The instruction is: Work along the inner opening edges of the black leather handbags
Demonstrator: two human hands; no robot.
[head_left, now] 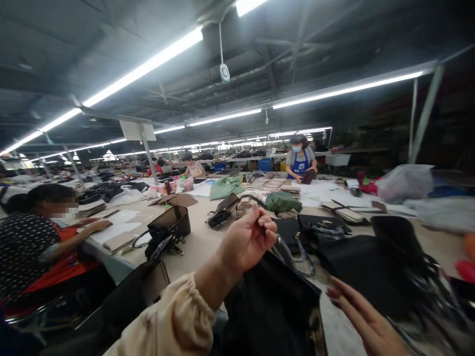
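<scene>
My left hand [248,238], in a cream sleeve [166,321], is raised above a black bag [270,306] in front of me. Its thumb and fingers are closed in a pinch; whatever they may hold is too small to make out. A grey strap, partly plastic-wrapped, passes just behind this wrist. Lower right, my right hand [367,316] reaches in beside the bag's right edge, fingers stretched out and slightly blurred. I cannot tell whether its fingertips touch anything. Gold-coloured metal hardware [314,336] shows on the bag's lower right side.
More black bags [371,272] with wrapped straps lie to the right. A brown open bag [172,225] stands left on the long table [200,237]. Green cloth [226,188] and clear plastic [406,183] lie farther back. A person [33,237] sits close on my left; another [301,160] works across the table.
</scene>
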